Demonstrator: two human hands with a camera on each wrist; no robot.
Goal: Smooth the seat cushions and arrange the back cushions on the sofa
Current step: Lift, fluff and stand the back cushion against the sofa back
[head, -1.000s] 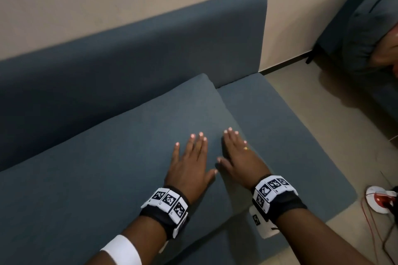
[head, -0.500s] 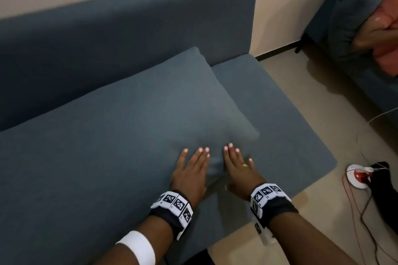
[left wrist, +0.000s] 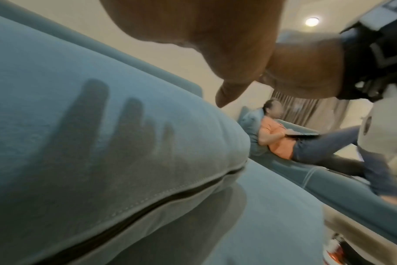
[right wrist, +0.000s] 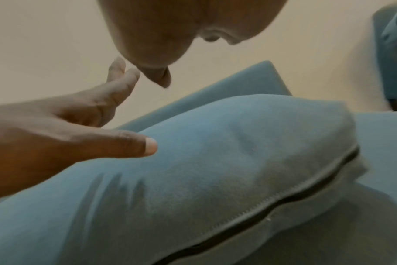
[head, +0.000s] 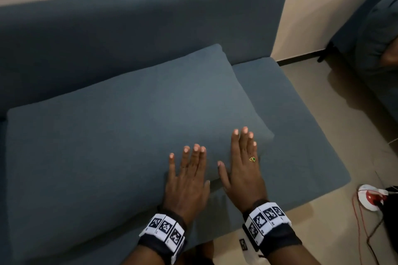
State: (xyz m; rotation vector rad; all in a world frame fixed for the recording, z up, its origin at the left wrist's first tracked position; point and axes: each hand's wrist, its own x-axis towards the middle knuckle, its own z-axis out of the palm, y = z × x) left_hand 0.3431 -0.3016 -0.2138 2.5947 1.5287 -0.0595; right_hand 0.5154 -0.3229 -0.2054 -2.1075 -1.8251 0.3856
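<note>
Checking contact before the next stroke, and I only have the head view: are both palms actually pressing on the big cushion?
Observer: No. In the left wrist view the left hand hangs clear of the cushion, casting a finger shadow on it.
Operator: And the right?
Observer: The right wrist view shows the right hand off the fabric too, with wall visible under its thumb.
Operator: Any wrinkles?
Observer: One small dent toward the cushion's right end, not far from the zip on its front edge.

Blue-grey cushion [head: 129,125]; ring's [head: 252,159] stone seemingly green.
</note>
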